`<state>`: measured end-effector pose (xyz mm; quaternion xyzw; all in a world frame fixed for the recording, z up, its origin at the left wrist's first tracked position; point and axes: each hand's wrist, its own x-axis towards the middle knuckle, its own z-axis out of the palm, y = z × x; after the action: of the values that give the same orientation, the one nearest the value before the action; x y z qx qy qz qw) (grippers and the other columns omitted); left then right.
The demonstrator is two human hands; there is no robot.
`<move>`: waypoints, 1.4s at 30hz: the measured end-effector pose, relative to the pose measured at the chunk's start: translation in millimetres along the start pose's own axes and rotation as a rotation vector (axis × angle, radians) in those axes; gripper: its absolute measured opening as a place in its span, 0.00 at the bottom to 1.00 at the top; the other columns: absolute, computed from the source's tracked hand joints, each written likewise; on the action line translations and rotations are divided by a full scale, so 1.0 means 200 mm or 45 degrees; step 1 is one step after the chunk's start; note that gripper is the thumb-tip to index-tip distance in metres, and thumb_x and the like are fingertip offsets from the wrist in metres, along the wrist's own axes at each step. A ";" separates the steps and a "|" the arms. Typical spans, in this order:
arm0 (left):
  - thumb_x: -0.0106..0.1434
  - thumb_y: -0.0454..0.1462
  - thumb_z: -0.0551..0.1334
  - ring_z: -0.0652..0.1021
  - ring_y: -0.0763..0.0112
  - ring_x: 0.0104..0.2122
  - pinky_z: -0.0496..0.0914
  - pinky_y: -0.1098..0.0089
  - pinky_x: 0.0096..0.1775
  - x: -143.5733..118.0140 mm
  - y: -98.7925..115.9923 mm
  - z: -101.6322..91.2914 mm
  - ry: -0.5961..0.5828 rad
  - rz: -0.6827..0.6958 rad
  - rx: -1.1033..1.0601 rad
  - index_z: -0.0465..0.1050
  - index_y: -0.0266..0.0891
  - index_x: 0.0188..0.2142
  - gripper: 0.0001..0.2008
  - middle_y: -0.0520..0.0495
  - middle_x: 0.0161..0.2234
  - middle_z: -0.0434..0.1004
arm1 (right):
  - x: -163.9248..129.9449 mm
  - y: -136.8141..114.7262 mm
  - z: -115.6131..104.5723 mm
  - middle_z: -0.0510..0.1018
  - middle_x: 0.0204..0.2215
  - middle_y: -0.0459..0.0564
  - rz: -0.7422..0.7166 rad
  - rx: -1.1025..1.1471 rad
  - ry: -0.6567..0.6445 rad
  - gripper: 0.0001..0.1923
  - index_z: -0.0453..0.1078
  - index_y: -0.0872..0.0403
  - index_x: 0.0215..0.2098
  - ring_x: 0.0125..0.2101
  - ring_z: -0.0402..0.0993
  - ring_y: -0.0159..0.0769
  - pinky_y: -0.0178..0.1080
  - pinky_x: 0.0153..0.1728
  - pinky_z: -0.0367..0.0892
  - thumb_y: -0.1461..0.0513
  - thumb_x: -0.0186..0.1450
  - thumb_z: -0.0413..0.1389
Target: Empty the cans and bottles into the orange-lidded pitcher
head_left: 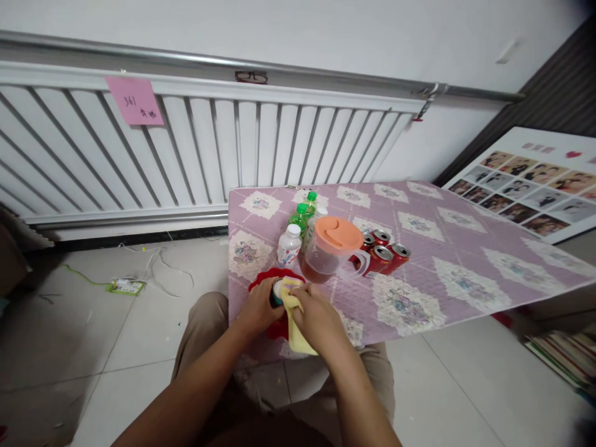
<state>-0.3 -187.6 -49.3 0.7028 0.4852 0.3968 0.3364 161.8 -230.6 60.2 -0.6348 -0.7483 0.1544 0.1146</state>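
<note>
The left hand (258, 305) wraps around a small round container (278, 292) that stands on the red plate (261, 284), at the near-left corner of the counter (465, 261), just in front of the pitcher (331, 249). Its grip is closed on the container's side. The right hand (314, 318) has its grip closed on a yellow cloth (294, 318), pressing a fold of it against the container's top and right side.

To wipe well, I judge that the left hand should hold the container steady and upright on the plate while the right works the cloth around it in short strokes, elbows kept low and away from the pitcher, which holds brown liquid under its orange lid and sits close behind.

Counted around the pitcher: one pitcher; two green bottles (302, 217) behind it to the left; one white bottle (288, 246) just left of it; four red cans (384, 256) in a cluster touching its right side, though a further one may be hidden. One red plate, one yellow cloth, one container. What the container holds cannot be told.
</note>
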 end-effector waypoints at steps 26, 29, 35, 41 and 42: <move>0.51 0.32 0.70 0.77 0.56 0.53 0.71 0.55 0.56 0.06 0.10 -0.05 -0.127 -0.081 -0.114 0.68 0.41 0.55 0.30 0.44 0.53 0.76 | -0.20 0.29 0.11 0.79 0.48 0.58 0.178 0.636 0.508 0.23 0.76 0.55 0.52 0.50 0.75 0.47 0.50 0.56 0.67 0.59 0.62 0.50; 0.51 0.31 0.70 0.77 0.57 0.52 0.71 0.56 0.56 0.06 0.14 -0.06 -0.127 -0.095 -0.197 0.68 0.41 0.56 0.32 0.44 0.53 0.76 | -0.17 0.29 0.15 0.80 0.48 0.58 0.178 0.764 0.583 0.23 0.77 0.54 0.51 0.50 0.75 0.48 0.50 0.56 0.67 0.58 0.60 0.53; 0.52 0.31 0.69 0.77 0.59 0.53 0.72 0.59 0.56 0.03 0.25 -0.08 -0.159 -0.096 -0.312 0.66 0.42 0.57 0.32 0.44 0.55 0.76 | -0.08 0.22 0.21 0.79 0.54 0.53 0.220 1.170 0.500 0.27 0.75 0.50 0.56 0.54 0.73 0.46 0.48 0.57 0.66 0.57 0.58 0.56; 0.51 0.31 0.69 0.76 0.58 0.54 0.71 0.57 0.57 0.02 0.34 -0.15 -0.153 -0.034 -0.256 0.67 0.43 0.55 0.31 0.44 0.54 0.76 | -0.05 0.21 0.20 0.85 0.40 0.47 0.537 1.804 0.218 0.32 0.71 0.49 0.60 0.35 0.80 0.42 0.41 0.37 0.73 0.56 0.56 0.58; 0.51 0.31 0.70 0.76 0.58 0.53 0.71 0.57 0.57 0.02 0.35 -0.16 -0.145 -0.032 -0.251 0.67 0.43 0.55 0.31 0.45 0.54 0.76 | -0.05 0.20 0.20 0.85 0.38 0.47 0.565 1.883 0.196 0.33 0.71 0.50 0.60 0.34 0.80 0.42 0.41 0.35 0.72 0.55 0.55 0.59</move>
<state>0.7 -203.0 26.2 0.6817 0.4325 0.3977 0.4360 185.8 -237.8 8.9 -0.5373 -0.2961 0.5885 0.5266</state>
